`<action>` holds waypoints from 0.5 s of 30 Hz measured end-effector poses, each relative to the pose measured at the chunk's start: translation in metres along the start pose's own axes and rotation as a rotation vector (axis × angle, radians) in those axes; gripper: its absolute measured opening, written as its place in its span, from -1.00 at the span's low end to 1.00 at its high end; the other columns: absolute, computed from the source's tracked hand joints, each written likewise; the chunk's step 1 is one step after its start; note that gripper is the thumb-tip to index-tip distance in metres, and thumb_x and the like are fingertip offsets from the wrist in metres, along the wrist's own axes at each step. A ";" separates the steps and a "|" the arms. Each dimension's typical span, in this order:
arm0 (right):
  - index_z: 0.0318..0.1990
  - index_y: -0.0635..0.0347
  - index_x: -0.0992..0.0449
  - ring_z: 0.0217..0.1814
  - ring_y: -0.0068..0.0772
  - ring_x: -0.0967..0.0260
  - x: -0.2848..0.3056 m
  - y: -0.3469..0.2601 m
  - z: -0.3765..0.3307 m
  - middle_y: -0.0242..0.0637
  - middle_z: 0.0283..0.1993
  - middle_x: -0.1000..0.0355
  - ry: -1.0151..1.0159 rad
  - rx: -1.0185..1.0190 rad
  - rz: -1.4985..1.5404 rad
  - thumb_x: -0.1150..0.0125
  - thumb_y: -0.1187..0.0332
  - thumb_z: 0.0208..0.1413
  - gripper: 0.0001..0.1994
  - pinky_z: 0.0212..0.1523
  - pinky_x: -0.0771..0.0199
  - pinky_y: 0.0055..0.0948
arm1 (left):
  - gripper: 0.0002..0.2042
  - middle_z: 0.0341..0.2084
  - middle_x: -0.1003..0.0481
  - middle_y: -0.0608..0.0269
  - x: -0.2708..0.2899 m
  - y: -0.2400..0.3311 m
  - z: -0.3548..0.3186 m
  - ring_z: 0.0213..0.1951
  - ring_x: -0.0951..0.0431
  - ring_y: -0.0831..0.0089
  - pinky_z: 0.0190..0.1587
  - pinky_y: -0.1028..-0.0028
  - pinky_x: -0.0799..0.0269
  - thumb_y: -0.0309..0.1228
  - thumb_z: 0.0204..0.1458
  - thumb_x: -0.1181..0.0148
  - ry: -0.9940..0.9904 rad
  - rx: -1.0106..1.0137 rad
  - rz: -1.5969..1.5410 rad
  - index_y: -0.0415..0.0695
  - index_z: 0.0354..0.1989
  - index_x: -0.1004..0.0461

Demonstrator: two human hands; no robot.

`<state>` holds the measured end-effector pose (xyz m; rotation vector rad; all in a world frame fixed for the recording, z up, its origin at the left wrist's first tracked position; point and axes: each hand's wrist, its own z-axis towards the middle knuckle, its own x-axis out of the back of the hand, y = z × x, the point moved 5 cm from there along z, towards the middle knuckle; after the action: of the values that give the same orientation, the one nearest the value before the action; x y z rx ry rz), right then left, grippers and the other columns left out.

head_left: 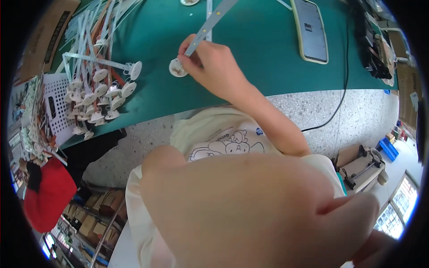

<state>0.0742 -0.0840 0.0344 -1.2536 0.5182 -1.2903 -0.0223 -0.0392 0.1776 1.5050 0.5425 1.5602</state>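
Observation:
My right hand [214, 62] is over the green table, its thumb and fingers pinched on the lower end of a light strip [207, 29], a narrow pale bar with small yellow squares. A round white disc [178, 68] is just below the fingertips; whether it joins the strip is hidden. Another pale strip [209, 10] lies behind the held one. My left forearm and left hand [344, 219] are very close and blurred across the lower part of the view. The left fingers are too smeared and cut off to read.
At the left, many strips with round white ends [103, 87] lie piled beside a white perforated basket [57, 105]. A phone [309, 31] lies on the table [263, 67], with a black cable [346, 71] right of it. A person in a red sleeve [49, 194] is at far left.

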 end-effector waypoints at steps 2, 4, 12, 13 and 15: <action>-0.36 0.26 -0.38 -0.56 -0.39 -0.43 -0.002 -0.005 0.001 -0.24 -0.57 -0.40 -0.016 -0.005 0.012 -0.15 0.49 -0.01 -0.91 -0.52 -0.40 -0.50 | -0.68 -0.64 -0.33 0.30 0.005 0.019 -0.010 -0.67 -0.25 0.49 -0.63 0.53 -0.15 -0.64 -0.43 -0.33 -0.019 0.052 0.008 -0.11 -0.62 -0.23; -0.36 0.26 -0.38 -0.56 -0.39 -0.43 0.000 -0.006 -0.001 -0.24 -0.57 -0.41 -0.019 -0.015 -0.004 -0.15 0.48 -0.01 -0.91 -0.52 -0.40 -0.50 | -0.67 -0.65 -0.34 0.31 0.004 0.041 -0.021 -0.67 -0.25 0.49 -0.63 0.52 -0.14 -0.63 -0.44 -0.33 -0.045 0.083 -0.004 -0.11 -0.63 -0.22; -0.35 0.23 -0.38 -0.53 -0.37 -0.42 -0.003 0.001 -0.006 -0.22 -0.53 -0.40 0.009 -0.022 -0.023 -0.18 0.46 -0.01 -0.89 -0.50 -0.39 -0.47 | -0.66 -0.69 -0.32 0.32 0.006 0.008 0.019 -0.68 -0.22 0.48 -0.64 0.51 -0.10 -0.65 -0.49 -0.35 -0.076 -0.002 -0.013 -0.10 -0.65 -0.23; -0.35 0.23 -0.38 -0.53 -0.37 -0.42 -0.002 -0.001 -0.006 -0.22 -0.53 -0.40 0.005 -0.015 -0.018 -0.18 0.46 -0.01 -0.89 -0.50 -0.39 -0.47 | -0.65 -0.68 -0.30 0.30 -0.002 -0.010 0.020 -0.68 -0.21 0.46 -0.65 0.52 -0.11 -0.71 -0.48 -0.34 -0.029 -0.119 0.020 -0.11 -0.63 -0.24; -0.34 0.25 -0.31 -0.53 -0.19 -0.40 -0.003 -0.004 -0.005 -0.21 -0.50 -0.40 -0.051 -0.045 -0.008 -0.13 0.42 -0.02 -0.85 -0.53 -0.40 -0.33 | -0.64 -0.68 -0.28 0.29 -0.010 -0.029 0.018 -0.68 -0.21 0.44 -0.65 0.54 -0.12 -0.77 -0.47 -0.33 0.026 -0.231 0.061 -0.13 -0.61 -0.25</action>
<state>0.0671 -0.0823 0.0352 -1.3244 0.5086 -1.2560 0.0017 -0.0369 0.1519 1.3380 0.3203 1.6309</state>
